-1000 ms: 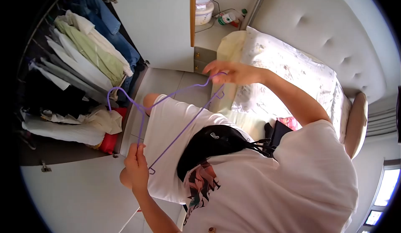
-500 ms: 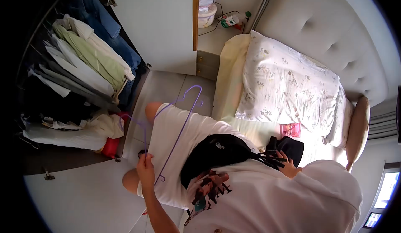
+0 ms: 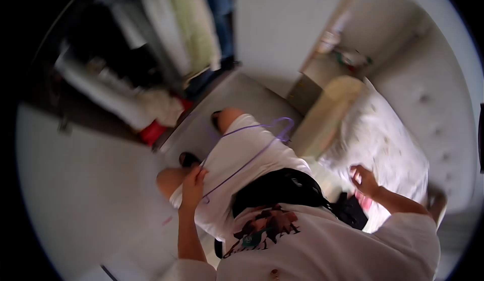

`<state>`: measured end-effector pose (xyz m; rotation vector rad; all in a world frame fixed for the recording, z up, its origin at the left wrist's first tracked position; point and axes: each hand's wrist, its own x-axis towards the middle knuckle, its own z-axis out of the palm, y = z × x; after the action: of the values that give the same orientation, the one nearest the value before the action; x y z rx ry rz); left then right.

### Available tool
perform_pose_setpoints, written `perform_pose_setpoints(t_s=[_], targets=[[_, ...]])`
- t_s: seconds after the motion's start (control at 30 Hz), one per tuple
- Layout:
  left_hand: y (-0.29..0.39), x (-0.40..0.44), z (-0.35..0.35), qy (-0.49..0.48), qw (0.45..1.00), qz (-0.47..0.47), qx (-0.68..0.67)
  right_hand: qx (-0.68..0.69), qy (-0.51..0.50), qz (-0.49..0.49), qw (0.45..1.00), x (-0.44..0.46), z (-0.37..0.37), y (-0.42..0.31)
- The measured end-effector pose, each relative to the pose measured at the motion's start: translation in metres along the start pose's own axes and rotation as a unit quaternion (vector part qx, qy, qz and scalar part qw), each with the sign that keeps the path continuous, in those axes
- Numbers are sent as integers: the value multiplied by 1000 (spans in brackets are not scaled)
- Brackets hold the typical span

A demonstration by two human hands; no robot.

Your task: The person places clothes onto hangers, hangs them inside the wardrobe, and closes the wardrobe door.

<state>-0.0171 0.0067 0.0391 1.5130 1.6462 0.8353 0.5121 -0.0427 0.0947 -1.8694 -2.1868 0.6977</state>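
My left hand (image 3: 192, 184) is closed around the lower end of a purple clothes hanger (image 3: 247, 161), which stretches over the white shorts (image 3: 252, 142) on my lap. A faint second purple shape shows beside it near my knee, too blurred to make out. Over the bed, near the floral pillow (image 3: 385, 142), my right hand (image 3: 365, 181) hovers with its fingers curved and apart, holding nothing. A black bag (image 3: 277, 190) lies across my waist, its strap running toward a dark cloth item (image 3: 349, 211) on the bed.
Clothes (image 3: 176, 24) hang in the open wardrobe at upper left, with a red item (image 3: 153, 132) at its bottom. A white wardrobe door (image 3: 277, 24) stands open. Beyond it are a small cabinet (image 3: 304, 94) and the padded headboard (image 3: 428, 79). A pink packet (image 3: 362, 199) lies on the bed.
The view has turned and blurred. My right hand has let go of the black straps and moved up toward the pillow. My left hand keeps hold of the hanger.
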Motion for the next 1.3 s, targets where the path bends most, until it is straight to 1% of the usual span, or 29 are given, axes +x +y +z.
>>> perform_pose_setpoints(t_s=[0.03, 0.07, 0.13, 0.17, 0.23, 0.3, 0.33, 0.4, 0.43, 0.5, 0.53, 0.6, 0.67, 0.7, 0.73, 0.8, 0.87, 0.9, 0.97, 1.0, 1.03, 1.07, 1.1, 1.13, 1.17, 1.2, 1.23, 1.27, 1.3], targets=[[8, -4, -3, 17, 1000, 2, 1, -8, 51, -53, 997, 51, -22, -32], [14, -9, -5, 32, 999, -3, -1, -33, 134, -154, 978, 99, -29, -53], [26, -22, -13, 58, 998, -7, -8, -15, 111, -283, 953, 177, -35, -122], [33, -31, -18, 70, 997, -3, -12, 11, 52, -318, 947, 205, -23, -152], [45, -53, -23, 126, 992, -20, 9, 100, -197, -279, 935, 237, 8, -214], [49, -72, -30, 167, 985, -33, 29, 137, -372, -323, 859, 247, 42, -278], [50, -84, -30, 199, 978, -17, 64, 121, -402, -349, 838, 245, 55, -304], [52, -119, -24, 251, 960, -40, 116, 233, -586, -254, 733, 228, 84, -354], [47, -131, -29, 259, 955, -65, 128, 202, -633, -262, 700, 222, 99, -378], [36, -162, -21, 320, 933, -92, 136, 196, -568, -365, 711, 196, 123, -410], [35, -178, -26, 342, 920, -128, 142, 158, -581, -333, 726, 187, 129, -429], [39, -216, -30, 376, 896, -189, 142, 148, -612, -361, 688, 176, 152, -443], [53, -243, -18, 489, 804, -205, 268, 153, -633, -385, 654, 186, 156, -437], [55, -275, -9, 485, 793, -284, 235, 147, -615, -395, 666, 180, 157, -437], [53, -302, 3, 507, 753, -340, 244, 143, -598, -404, 677, 182, 157, -439], [53, -357, 48, 496, 709, -461, 199, 144, -595, -419, 670, 188, 157, -436], [52, -409, 118, 412, 664, -621, 68, 151, -566, -439, 681, 193, 158, -436], [71, -413, 140, 342, 599, -724, -5, 151, -573, -439, 675, 199, 159, -435], [91, -438, 210, 267, 515, -809, -96, 192, -597, -376, 682, 206, 160, -435], [103, -446, 242, 244, 485, -827, -146, 198, -599, -362, 687, 207, 159, -436], [127, -437, 253, 233, 428, -845, -220, 195, -602, -362, 685, 208, 159, -435], [144, -432, 267, 226, 396, -831, -318, 202, -607, -345, 687, 209, 159, -433], [168, -417, 267, 269, 339, -779, -454, 207, -612, -330, 689, 210, 160, -432], [173, -405, 288, 280, 299, -744, -528, 202, -616, -331, 686, 212, 162, -430], [180, -383, 303, 286, 311, -710, -563, 197, -616, -324, 690, 214, 165, -427], [193, -355, 288, 262, 376, -676, -577, 193, -615, -317, 696, 215, 166, -427], [187, -336, 313, 250, 439, -681, -531, 191, -615, -319, 695, 213, 165, -428], [172, -314, 353, 244, 415, -766, -426, 189, -623, -320, 688, 210, 164, -428], [169, -304, 358, 247, 416, -764, -427, 190, -631, -321, 681, 208, 162, -428]])
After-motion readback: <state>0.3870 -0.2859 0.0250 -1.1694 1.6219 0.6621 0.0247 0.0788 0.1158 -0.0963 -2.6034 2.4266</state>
